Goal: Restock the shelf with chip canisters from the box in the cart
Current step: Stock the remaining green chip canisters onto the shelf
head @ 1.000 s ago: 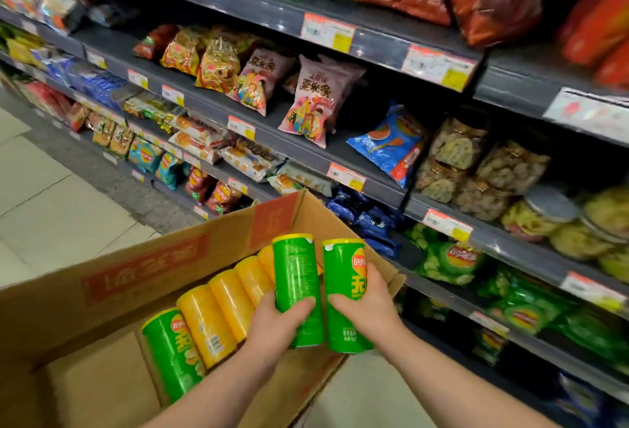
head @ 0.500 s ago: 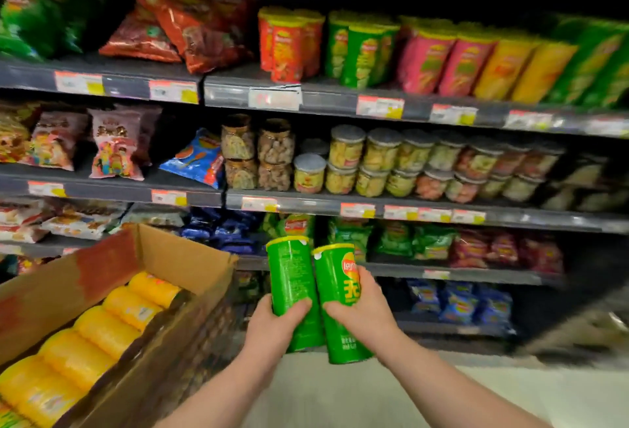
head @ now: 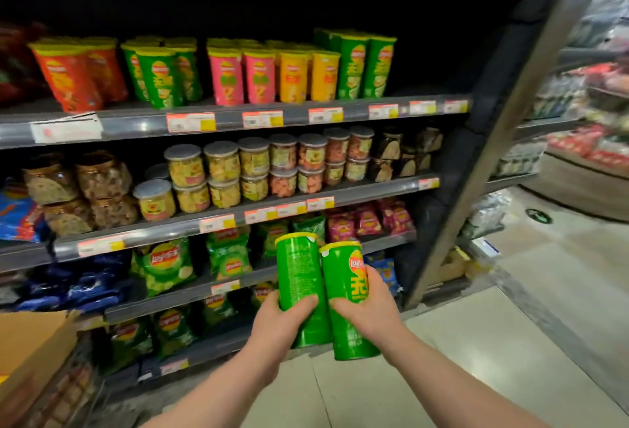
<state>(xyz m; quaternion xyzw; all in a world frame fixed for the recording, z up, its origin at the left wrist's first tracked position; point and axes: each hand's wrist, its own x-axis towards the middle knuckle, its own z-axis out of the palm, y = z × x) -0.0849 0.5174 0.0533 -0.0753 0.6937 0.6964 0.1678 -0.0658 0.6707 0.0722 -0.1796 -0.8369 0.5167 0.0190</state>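
Gripping one green canister (head: 296,274) in the left hand (head: 284,320) and a second canister (head: 342,277) in the right hand (head: 369,308), the two touching, the person faces the shelf (head: 340,115). Both are best lifted to the green row (head: 362,66), where space seems free to its right, and set upright with labels outward.

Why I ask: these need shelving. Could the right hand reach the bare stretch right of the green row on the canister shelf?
Probably yes: the right hand holds its green canister in open air, with nothing between it and the shelf beside the green row.
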